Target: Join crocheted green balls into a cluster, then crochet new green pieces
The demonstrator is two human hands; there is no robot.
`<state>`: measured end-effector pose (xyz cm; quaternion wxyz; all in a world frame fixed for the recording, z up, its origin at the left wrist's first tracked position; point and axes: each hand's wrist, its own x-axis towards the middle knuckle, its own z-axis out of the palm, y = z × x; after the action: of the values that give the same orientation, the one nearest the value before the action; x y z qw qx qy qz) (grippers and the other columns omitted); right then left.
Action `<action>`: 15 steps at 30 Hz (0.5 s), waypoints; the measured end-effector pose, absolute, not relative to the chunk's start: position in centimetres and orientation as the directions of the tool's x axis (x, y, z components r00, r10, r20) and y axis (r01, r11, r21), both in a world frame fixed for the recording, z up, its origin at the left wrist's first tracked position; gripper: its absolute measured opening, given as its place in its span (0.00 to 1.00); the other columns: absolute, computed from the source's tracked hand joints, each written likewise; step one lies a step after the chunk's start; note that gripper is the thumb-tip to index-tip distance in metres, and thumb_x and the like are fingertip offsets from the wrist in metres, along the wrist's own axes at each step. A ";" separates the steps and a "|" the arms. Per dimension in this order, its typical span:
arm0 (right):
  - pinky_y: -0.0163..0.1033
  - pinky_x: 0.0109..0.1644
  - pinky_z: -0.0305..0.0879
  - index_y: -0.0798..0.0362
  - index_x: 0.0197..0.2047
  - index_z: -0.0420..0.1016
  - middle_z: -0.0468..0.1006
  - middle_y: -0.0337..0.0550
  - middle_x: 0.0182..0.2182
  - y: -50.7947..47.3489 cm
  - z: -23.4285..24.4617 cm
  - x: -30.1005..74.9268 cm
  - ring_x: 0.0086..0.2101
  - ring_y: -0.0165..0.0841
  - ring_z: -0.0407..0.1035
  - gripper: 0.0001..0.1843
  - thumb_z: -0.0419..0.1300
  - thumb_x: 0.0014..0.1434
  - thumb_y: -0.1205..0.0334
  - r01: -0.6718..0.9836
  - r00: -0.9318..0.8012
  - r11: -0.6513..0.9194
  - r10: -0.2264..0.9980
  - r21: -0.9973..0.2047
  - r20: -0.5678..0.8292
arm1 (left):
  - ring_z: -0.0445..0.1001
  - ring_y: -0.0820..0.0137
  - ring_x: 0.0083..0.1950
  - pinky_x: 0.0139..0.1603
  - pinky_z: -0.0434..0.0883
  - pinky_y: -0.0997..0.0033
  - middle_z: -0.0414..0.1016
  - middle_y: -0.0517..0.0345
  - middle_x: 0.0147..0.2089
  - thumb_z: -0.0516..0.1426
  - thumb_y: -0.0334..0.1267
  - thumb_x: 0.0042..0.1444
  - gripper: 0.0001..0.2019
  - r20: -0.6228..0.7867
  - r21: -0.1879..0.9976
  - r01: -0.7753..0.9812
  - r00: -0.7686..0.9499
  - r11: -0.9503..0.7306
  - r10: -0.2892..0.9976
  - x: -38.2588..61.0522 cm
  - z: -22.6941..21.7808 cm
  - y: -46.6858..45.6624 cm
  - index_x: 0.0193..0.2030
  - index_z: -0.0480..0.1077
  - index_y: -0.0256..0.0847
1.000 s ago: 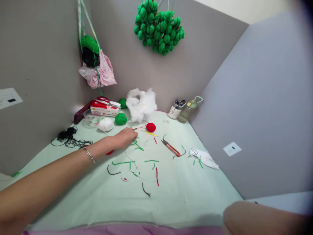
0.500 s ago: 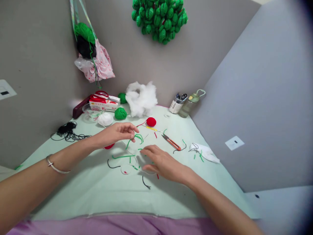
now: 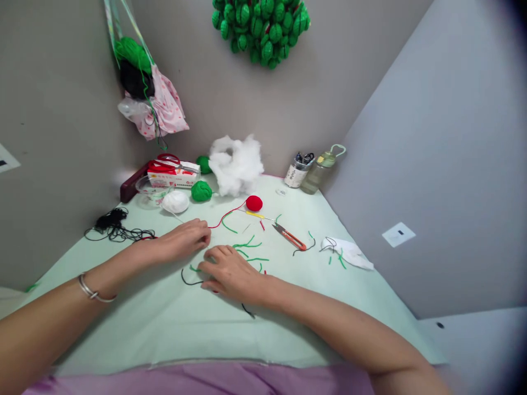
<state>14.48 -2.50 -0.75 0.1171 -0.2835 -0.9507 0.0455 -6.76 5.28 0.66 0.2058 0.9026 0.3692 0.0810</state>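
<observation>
My left hand (image 3: 187, 240) rests low over the table, fingers curled inward; what they hold, if anything, is hidden. White yarn (image 3: 178, 218) runs from the white yarn ball (image 3: 175, 202) to behind this hand, and red yarn (image 3: 224, 216) leads from near its fingertips to a red yarn ball (image 3: 254, 203). Just to the right, my right hand (image 3: 233, 272) lies palm down with fingers spread, touching or just above the tabletop. Green yarn scraps (image 3: 251, 252) and a black yarn scrap (image 3: 190, 280) lie around it, and its palm covers whatever is beneath.
Orange thread snips (image 3: 290, 237) and a yellow-handled crochet hook (image 3: 255, 214) lie right of centre. Behind are white stuffing (image 3: 236, 164), a green yarn ball (image 3: 201, 191), red scissors (image 3: 167, 163) on a box, a pen cup (image 3: 297, 173) and a bottle (image 3: 319, 173). Black yarn (image 3: 113, 222) lies left.
My right hand has moved left and down onto the scraps. The left hand has shifted left and lower, its fingers curling in. Green scraps lie differently, and the looped white yarn is out of sight.
</observation>
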 end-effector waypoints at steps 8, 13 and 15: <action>0.40 0.47 0.70 0.52 0.47 0.74 0.77 0.50 0.47 -6.7 0.0 27.0 0.46 0.36 0.70 0.14 0.51 0.67 0.74 0.693 -0.643 0.667 0.744 -0.275 0.182 | 0.66 0.63 0.41 0.42 0.62 0.66 0.69 0.54 0.39 0.49 0.32 0.62 0.06 0.107 0.417 0.631 0.681 -0.654 0.725 -9.1 -1.5 5.0 0.36 0.66 0.42; 0.43 0.44 0.71 0.52 0.40 0.76 0.77 0.48 0.40 -7.9 3.2 33.1 0.40 0.38 0.74 0.16 0.48 0.68 0.73 0.893 -0.435 0.429 0.900 -0.137 -0.017 | 0.66 0.62 0.42 0.43 0.62 0.65 0.70 0.53 0.40 0.49 0.35 0.64 0.07 0.106 0.378 0.669 0.655 -0.640 0.748 -11.1 -1.0 4.8 0.35 0.66 0.42; 0.47 0.46 0.71 0.52 0.46 0.76 0.78 0.51 0.43 -7.4 4.0 33.0 0.43 0.41 0.74 0.15 0.49 0.67 0.72 0.930 -0.360 0.359 0.933 -0.079 0.001 | 0.67 0.62 0.42 0.43 0.62 0.65 0.70 0.53 0.39 0.49 0.37 0.65 0.09 0.100 0.371 0.688 0.638 -0.624 0.763 -11.4 -0.2 4.8 0.35 0.67 0.42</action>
<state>33.03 -7.39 4.00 0.0227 -0.5650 -0.8241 0.0323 -11.40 4.83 -0.25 0.1509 0.8924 0.4065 0.1250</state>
